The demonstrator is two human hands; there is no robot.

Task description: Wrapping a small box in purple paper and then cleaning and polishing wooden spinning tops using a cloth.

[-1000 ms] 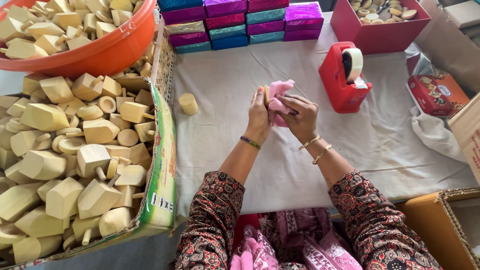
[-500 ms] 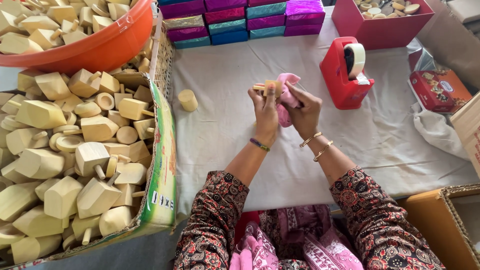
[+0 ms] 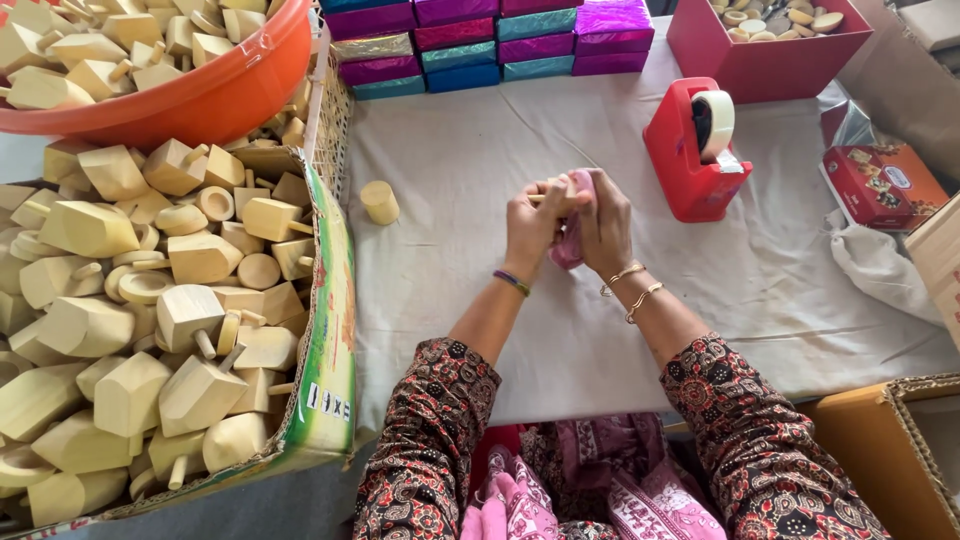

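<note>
Head view: hands are meeting over the middle of the table (image 3: 480, 150), which a pale cloth is covering. Your left hand (image 3: 532, 222) and right hand (image 3: 604, 222) are pressing together around a small wooden piece (image 3: 545, 197) and a pink wrapper (image 3: 572, 243); a pale wooden tip is showing between the hands, and the pink is hanging out below the right palm. Fingers of both hands are curling closed on this bundle. Which hand is bearing the wood and which the wrapper, you cannot tell from this angle.

Judgement: you are partway through wrapping, with the pink not yet covering the wood. The next move is likely calling for a turn of the piece inside the wrapper while one hand is pinning the loose edge.

Around you, a single wooden cylinder (image 3: 380, 202) is lying on the cloth to the left of your hands, apart from them. A red tape dispenser (image 3: 690, 150) is standing just beyond your right hand. A cardboard box (image 3: 330, 330) of bare wooden tops is sitting at your left, with an orange basin (image 3: 220, 90) of more wood behind it. Foil-wrapped packs (image 3: 490, 40) in pink, purple and teal are lining the far edge, beside a red box (image 3: 770, 60) holding small wooden pieces.
</note>
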